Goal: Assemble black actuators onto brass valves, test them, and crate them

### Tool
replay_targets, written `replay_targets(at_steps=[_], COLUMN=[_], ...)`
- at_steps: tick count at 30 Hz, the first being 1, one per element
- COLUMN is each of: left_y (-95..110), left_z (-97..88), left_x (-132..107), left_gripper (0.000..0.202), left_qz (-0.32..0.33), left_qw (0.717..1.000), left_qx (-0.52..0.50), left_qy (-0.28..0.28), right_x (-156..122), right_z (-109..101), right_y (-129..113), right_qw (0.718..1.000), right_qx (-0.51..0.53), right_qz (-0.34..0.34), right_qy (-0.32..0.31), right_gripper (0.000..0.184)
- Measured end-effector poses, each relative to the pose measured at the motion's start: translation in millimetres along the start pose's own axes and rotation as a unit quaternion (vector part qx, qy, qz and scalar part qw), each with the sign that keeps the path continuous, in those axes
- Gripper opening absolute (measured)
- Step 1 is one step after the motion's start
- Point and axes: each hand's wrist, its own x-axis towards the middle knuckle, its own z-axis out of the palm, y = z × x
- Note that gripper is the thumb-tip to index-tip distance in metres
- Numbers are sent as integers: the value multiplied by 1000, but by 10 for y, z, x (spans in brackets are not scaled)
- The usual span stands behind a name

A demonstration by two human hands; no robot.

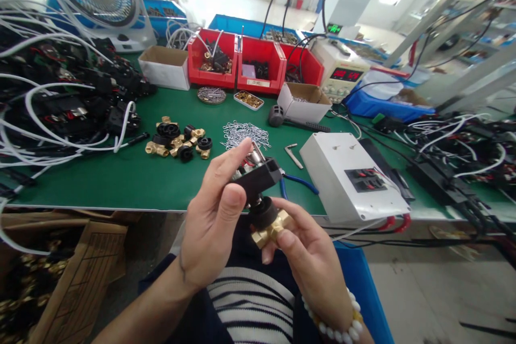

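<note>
Above the bench's front edge, my left hand (217, 215) is closed around a black housing (260, 177) with a small motor and metal parts showing on its top. My right hand (310, 252) grips a brass valve body (274, 230) with a black collar (263, 212), just under the housing. The two parts meet or nearly meet; whether they are joined I cannot tell. On the green bench behind them lie a pile of wire clips (245, 135) and blue-handled pliers (300, 183), partly hidden by the housing and my hands.
Several brass valve bodies (179, 140) lie at left-centre, beside tangled white cables (60, 91). A hex key (293, 156) and a grey control box (350, 177) are on the right. Red bins (260, 64), a white carton (165, 67) and a power supply (341, 70) line the back.
</note>
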Motion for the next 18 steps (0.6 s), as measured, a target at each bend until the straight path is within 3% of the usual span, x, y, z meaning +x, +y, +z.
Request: replay_targets(at_steps=[6,11,14,16,18], left_y=[65,77,42,14,-6], left_z=[-13,-12,-32,-61,-90], left_x=[-10,-12,6,17,19], left_gripper=[41,41,42,50,71], left_qz=[29,81,84,72,81], left_qw=[996,984,978,973,960], left_qx=[72,147,175,193,236], left_qy=[-48,-54,-76,-105,-130], right_x=[35,19,46,86,123], right_z=[28,115,116,93,66], right_y=[-1,50,62,38,1], right_qw=[998,998,996,997,996], right_qx=[48,-34,-54,-38,-22], right_qz=[32,-24,-20,-7,3], right_qy=[-20,53,68,72,85], right_gripper=[23,30,34,30,30])
